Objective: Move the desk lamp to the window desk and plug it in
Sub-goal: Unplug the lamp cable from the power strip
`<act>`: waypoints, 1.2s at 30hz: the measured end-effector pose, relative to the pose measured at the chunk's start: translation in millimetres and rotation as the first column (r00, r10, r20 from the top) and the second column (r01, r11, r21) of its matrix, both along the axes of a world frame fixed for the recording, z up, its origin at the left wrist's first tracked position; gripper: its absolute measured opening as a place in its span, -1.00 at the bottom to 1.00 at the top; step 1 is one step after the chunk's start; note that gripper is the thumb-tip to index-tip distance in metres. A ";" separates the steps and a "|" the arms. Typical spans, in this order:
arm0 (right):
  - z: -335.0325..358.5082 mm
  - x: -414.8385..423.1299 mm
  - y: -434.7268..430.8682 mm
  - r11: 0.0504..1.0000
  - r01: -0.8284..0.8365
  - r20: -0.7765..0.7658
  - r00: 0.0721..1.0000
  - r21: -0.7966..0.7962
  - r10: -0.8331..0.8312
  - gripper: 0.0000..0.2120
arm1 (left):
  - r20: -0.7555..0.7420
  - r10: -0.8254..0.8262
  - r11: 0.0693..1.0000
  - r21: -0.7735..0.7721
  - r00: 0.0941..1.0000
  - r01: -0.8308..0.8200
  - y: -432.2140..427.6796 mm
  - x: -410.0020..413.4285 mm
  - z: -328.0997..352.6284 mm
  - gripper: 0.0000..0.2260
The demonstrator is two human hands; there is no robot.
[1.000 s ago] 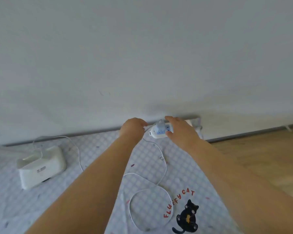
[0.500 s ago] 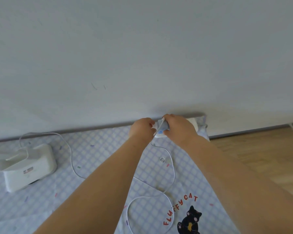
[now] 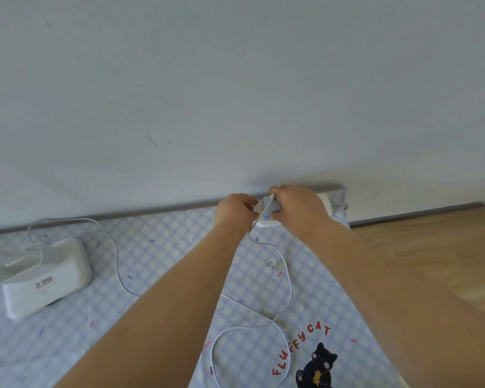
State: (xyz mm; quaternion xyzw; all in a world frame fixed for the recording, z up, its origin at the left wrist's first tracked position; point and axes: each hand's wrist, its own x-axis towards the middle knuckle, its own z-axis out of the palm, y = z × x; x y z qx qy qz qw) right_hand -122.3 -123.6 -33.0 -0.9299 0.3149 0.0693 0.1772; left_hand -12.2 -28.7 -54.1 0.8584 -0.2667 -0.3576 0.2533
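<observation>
Against the far wall (image 3: 235, 79), on a checked cloth (image 3: 151, 261), a power strip (image 3: 269, 217) is gripped by the right hand (image 3: 297, 208); a white cable (image 3: 286, 278) is pinched by the left hand (image 3: 234, 210).

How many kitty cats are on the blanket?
1. A black cat is printed on the checked blanket near the bottom edge, under the red words FLUFFYCAT, between the two arms. The arms cover part of the blanket, so more could be hidden.

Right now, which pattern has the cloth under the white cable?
Lilac-and-white check cloth, with a black cat print; head view.
</observation>
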 end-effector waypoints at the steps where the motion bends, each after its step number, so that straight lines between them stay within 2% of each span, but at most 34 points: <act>1: -0.3 -0.3 -0.2 1.000 -0.008 0.006 1.000 -0.005 0.008 -0.81 | 0.007 0.008 1.000 -0.001 1.000 -0.008 0.6 -1.0 -0.3 -0.75; 7: -0.3 -2.5 -3.1 0.997 -0.071 0.026 0.997 -0.016 0.071 -0.82 | 0.021 0.036 0.999 0.011 0.999 -0.037 1.3 -5.6 -2.0 -0.74; 13: 0.6 -3.8 -6.6 0.997 -0.070 0.075 0.995 0.021 0.068 -0.80 | 0.018 0.024 1.000 0.009 1.000 -0.024 2.5 -4.1 -1.3 -0.73; 15: 1.9 -6.4 -8.3 0.997 -0.031 0.119 0.993 0.077 0.021 -0.77 | 0.015 0.022 1.000 0.010 1.000 -0.022 2.8 -4.3 -0.6 -0.73; 18: 2.4 -14.3 -12.5 0.972 0.105 0.202 0.968 0.208 -0.148 -0.73 | 0.021 0.035 0.999 0.003 0.999 -0.035 3.6 -5.4 0.3 -0.72; 25: 5.1 -20.9 -8.2 0.921 0.205 0.219 0.933 0.331 -0.286 -0.72 | 0.023 -0.006 1.000 0.022 1.000 0.005 5.0 -9.6 5.4 -0.74; 27: 4.9 -23.3 -6.9 0.911 0.224 0.199 0.931 0.345 -0.305 -0.73 | 0.027 -0.023 0.999 0.036 0.999 0.022 5.1 -10.3 6.9 -0.75; 31: 7.9 -29.2 -2.6 0.911 0.268 0.182 0.925 0.314 -0.334 -0.71 | -0.026 0.063 0.998 -0.017 0.998 -0.064 12.9 -13.7 10.5 -0.72; 36: 22.8 -36.1 2.2 0.907 0.268 0.185 0.923 0.324 -0.338 -0.71 | -0.034 0.089 0.994 -0.064 0.995 -0.091 30.3 -25.4 18.9 -0.73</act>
